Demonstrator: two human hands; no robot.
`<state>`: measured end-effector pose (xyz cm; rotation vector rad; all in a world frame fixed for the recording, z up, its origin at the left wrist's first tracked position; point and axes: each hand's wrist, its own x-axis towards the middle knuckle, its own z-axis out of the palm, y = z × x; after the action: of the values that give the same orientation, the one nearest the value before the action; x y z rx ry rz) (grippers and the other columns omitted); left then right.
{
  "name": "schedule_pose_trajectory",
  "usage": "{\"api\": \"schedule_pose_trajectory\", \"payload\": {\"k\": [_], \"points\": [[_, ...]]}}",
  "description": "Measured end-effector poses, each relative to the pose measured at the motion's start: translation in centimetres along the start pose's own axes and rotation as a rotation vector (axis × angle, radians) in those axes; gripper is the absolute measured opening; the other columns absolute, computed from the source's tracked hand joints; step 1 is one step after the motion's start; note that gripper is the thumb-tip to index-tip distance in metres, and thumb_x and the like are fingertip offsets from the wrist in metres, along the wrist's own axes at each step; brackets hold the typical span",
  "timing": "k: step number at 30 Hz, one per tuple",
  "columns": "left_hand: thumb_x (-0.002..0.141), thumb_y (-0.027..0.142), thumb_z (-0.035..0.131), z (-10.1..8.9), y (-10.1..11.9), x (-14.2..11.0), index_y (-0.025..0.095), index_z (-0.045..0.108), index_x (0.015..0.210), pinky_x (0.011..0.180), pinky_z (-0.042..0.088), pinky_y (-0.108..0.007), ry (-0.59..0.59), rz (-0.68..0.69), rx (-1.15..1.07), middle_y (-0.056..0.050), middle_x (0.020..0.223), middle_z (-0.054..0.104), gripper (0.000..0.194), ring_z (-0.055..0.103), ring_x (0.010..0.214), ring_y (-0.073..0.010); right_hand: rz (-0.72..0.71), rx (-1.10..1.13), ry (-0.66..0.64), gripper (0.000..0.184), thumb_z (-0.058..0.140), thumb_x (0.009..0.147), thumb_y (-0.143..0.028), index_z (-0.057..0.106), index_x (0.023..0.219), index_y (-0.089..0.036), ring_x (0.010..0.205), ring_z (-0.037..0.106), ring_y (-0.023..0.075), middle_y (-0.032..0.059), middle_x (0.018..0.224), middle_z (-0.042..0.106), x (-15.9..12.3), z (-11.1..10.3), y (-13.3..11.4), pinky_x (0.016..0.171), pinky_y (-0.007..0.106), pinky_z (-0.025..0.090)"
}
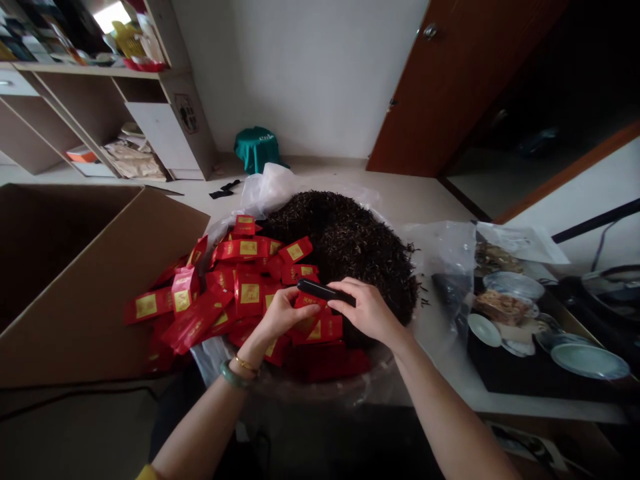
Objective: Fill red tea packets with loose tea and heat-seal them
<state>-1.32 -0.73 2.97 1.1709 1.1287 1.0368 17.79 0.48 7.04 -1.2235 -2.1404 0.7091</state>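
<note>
My right hand point(369, 308) is closed around a slim black handheld bag sealer point(320, 291), which lies across the top of a small red packet point(313, 302). On the packet's left side, my left hand point(284, 313) pinches it between thumb and fingers. Below and to the left lies a heap of red foil packets with gold labels point(250, 293). Dark loose tea leaves point(345, 233) are piled just beyond my hands, in a wide round container lined with clear plastic point(275, 181). The packet's lower part is hard to tell from the others beneath it.
A large open cardboard box point(100, 300) stands at left. On the right, a black tray point(500, 373) bears lidded bowls and saucers point(590, 360). Behind are a green-covered bin point(257, 148), a shelf unit point(165, 133) and a brown door point(450, 80).
</note>
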Motion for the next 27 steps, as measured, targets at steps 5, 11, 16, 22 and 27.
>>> {"api": "schedule_pose_trajectory", "payload": {"k": [5,11,16,22,27], "points": [[0.056,0.035,0.081,-0.06,0.08,-0.04,0.014,0.074,0.081,0.069,0.049,-0.026,-0.005,0.018,-0.03,-0.004,0.079,0.073,0.034,0.064,0.071,-0.0184,0.008,0.025,-0.032,0.031,0.068,0.076,-0.023,0.067,0.107,-0.022,0.091,0.066,0.0197,0.0057,0.099,0.069,-0.1,-0.11,0.05,0.084,0.032,0.052],[0.053,0.035,0.083,-0.02,-0.05,0.11,0.013,0.074,0.078,0.069,0.05,-0.027,-0.019,0.034,-0.035,-0.004,0.077,0.074,0.034,0.064,0.07,-0.0191,0.057,-0.01,-0.047,0.039,0.074,0.07,-0.026,0.068,0.109,-0.022,0.096,0.066,0.0226,0.0072,0.105,0.069,-0.16,0.24,0.22,0.086,0.035,0.052],[0.055,0.034,0.082,-0.03,0.15,-0.02,0.014,0.074,0.082,0.071,0.05,-0.027,-0.002,0.029,-0.001,-0.004,0.082,0.074,0.035,0.065,0.072,-0.0192,0.044,0.065,-0.028,0.027,0.069,0.075,-0.023,0.069,0.102,-0.021,0.087,0.067,0.0193,0.0052,0.096,0.071,-0.05,0.26,0.07,0.079,0.031,0.053],[0.054,0.034,0.082,-0.04,-0.06,0.02,0.014,0.074,0.082,0.068,0.051,-0.027,0.006,0.014,-0.005,-0.004,0.079,0.073,0.036,0.065,0.071,-0.0195,0.011,0.047,-0.005,0.024,0.066,0.077,-0.021,0.069,0.101,-0.022,0.085,0.067,0.0187,0.0043,0.094,0.07,-0.11,0.4,0.05,0.079,0.03,0.052],[0.055,0.034,0.082,-0.1,-0.51,0.15,0.014,0.074,0.083,0.067,0.051,-0.027,0.014,0.015,0.016,-0.003,0.08,0.073,0.035,0.065,0.071,-0.0196,0.007,0.023,0.014,0.024,0.065,0.078,-0.021,0.069,0.101,-0.023,0.085,0.066,0.0186,0.0039,0.094,0.07,-0.12,0.69,0.17,0.078,0.03,0.052]]}}
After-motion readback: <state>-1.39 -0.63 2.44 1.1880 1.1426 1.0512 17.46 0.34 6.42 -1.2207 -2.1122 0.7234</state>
